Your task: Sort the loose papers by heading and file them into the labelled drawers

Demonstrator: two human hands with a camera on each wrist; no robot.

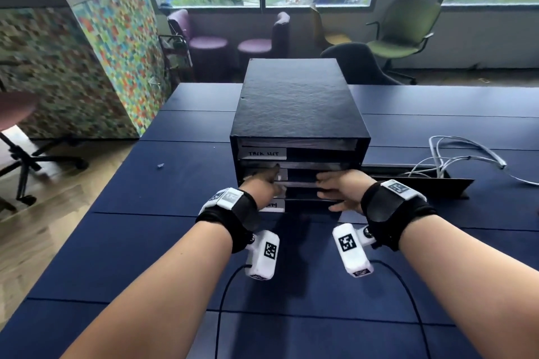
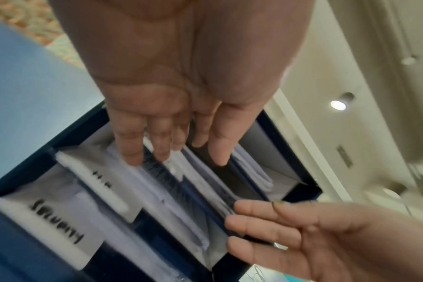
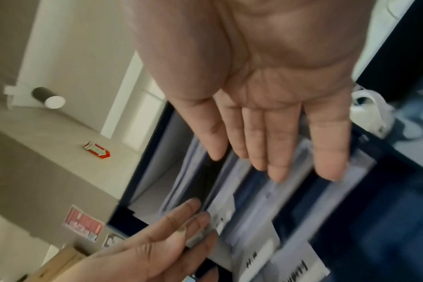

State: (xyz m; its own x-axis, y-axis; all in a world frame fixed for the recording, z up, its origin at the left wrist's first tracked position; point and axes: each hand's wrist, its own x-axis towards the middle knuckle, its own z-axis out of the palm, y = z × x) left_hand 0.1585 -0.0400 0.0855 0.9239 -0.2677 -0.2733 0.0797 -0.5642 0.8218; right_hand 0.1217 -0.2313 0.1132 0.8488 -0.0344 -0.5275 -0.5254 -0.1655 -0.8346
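Observation:
A black drawer unit stands on the dark blue table. Its top drawer bears a white label; lower labels are partly hidden by my hands. White papers lie in the drawer slots. My left hand is open, its straight fingers against the front of a middle drawer on the left side. My right hand is open too, with flat fingers pressing the drawer fronts on the right. Neither hand holds a sheet.
A bundle of white cables lies on the table right of the unit, beside a flat black panel. Chairs stand beyond the far edge: dark, green, purple. A stool base stands at left.

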